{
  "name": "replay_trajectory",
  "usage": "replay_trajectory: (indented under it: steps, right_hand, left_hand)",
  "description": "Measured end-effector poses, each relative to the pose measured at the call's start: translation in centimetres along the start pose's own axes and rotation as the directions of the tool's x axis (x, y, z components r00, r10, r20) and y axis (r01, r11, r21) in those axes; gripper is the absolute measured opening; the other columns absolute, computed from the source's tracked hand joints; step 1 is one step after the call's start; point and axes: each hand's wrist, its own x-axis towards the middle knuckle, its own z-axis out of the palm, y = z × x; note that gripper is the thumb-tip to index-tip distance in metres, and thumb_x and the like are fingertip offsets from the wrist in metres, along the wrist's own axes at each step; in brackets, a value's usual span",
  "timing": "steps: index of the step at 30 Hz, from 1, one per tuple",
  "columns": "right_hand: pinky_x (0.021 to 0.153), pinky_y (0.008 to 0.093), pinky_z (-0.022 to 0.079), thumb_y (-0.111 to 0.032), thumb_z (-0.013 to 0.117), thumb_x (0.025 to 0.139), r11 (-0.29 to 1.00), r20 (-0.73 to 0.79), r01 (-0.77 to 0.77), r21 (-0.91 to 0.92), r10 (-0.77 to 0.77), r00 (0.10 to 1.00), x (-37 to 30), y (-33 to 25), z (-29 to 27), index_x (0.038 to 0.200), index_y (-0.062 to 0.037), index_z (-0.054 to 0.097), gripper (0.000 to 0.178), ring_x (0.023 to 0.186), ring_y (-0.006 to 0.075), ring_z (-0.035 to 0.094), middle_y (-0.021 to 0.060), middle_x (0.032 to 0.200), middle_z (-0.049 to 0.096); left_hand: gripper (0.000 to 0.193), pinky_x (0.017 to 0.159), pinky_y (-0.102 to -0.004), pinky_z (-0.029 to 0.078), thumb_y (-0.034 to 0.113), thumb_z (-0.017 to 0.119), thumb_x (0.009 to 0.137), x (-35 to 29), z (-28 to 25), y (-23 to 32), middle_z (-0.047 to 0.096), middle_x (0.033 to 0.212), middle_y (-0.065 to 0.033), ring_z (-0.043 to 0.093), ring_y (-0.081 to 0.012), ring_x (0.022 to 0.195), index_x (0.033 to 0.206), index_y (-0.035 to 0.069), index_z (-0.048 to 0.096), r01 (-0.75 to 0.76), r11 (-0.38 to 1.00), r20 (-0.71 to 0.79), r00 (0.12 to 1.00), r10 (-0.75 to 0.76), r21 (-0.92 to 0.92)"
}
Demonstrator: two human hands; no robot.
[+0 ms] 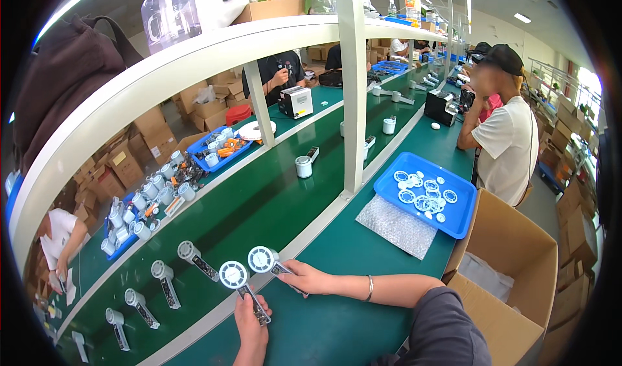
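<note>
My left hand [251,320] is closed round the handle of a small handheld fan [233,274]; its round white slotted head points up and the open handle shows a circuit board. A second, similar handheld fan [261,259] is in my right hand [304,278], gripped by its handle with its head close beside the first. Both are above the near edge of the green conveyor belt [223,217]. Along the belt lie several more fan bodies [162,272] with white cup-like heads and exposed boards in their handles.
On my right, a blue tray [463,226] of white slotted rings and small discs overlaps a bubble-wrap sheet [402,231]. An open cardboard box [544,262] stands beside it. Across the belt are heaped fan parts [152,188]. A shelf post [353,106] rises ahead; co-workers [508,139] sit farther along.
</note>
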Motion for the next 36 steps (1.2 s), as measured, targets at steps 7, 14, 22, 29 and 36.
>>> replay_trajectory:
  steps: [7,14,22,29,36]
  right_hand:
    - [0.038,0.0236,0.038,-0.025,0.045,0.094,0.982,-0.068,0.022,0.189,-0.01,0.998,-0.4,1.8,1.0,0.11,0.0023,0.041,0.032,0.047,0.0089,0.046,0.0031,0.069,0.047]
    - [0.04,0.023,0.039,-0.023,0.046,0.094,0.979,-0.123,0.066,0.194,-0.043,0.991,-1.0,2.0,1.1,0.109,0.0008,0.04,0.029,0.049,0.0084,0.046,0.0028,0.071,0.047]
    - [0.042,0.0234,0.039,-0.019,0.047,0.093,0.971,-0.132,0.087,0.224,-0.058,0.99,-0.5,2.9,1.4,0.11,-0.0004,0.04,0.026,0.051,0.0087,0.045,0.0028,0.072,0.047]
    - [0.044,0.023,0.041,-0.018,0.044,0.095,0.963,-0.135,0.113,0.246,-0.082,0.988,-0.7,3.0,1.0,0.114,-0.0025,0.037,0.026,0.055,0.0094,0.047,0.0044,0.076,0.048]
    - [0.045,0.0228,0.042,-0.019,0.043,0.095,0.968,-0.14,0.062,0.245,-0.028,0.99,-0.7,2.7,1.0,0.115,-0.0019,0.036,0.027,0.055,0.009,0.048,0.0043,0.078,0.05]
  left_hand:
    - [0.028,0.051,-0.024,0.042,0.022,0.044,0.095,0.4,-0.8,-0.8,0.052,0.075,-0.0046,0.049,-0.01,0.061,0.116,0.003,0.043,-0.017,1.0,-0.037,0.999,0.018,0.025]
    - [0.027,0.05,-0.0236,0.041,0.021,0.046,0.094,0.2,-1.0,-1.1,0.052,0.074,-0.0044,0.048,-0.0099,0.059,0.114,0.003,0.045,-0.029,0.998,-0.022,0.999,0.03,0.05]
    - [0.022,0.05,-0.0214,0.04,0.018,0.048,0.093,0.1,-1.0,-0.9,0.052,0.074,-0.0034,0.047,-0.0082,0.059,0.11,0.003,0.047,-0.015,0.997,0.003,1.0,0.015,0.071]
    - [0.02,0.052,-0.02,0.04,0.016,0.054,0.09,0.1,-0.8,-0.7,0.054,0.076,-0.0027,0.048,-0.0073,0.059,0.105,0.003,0.048,-0.049,0.998,0.052,0.997,0.048,0.034]
    - [0.018,0.053,-0.0196,0.041,0.015,0.056,0.089,0.3,-1.0,-0.7,0.055,0.074,-0.001,0.049,-0.006,0.06,0.101,0.003,0.052,0.014,0.998,0.024,1.0,-0.016,0.054]
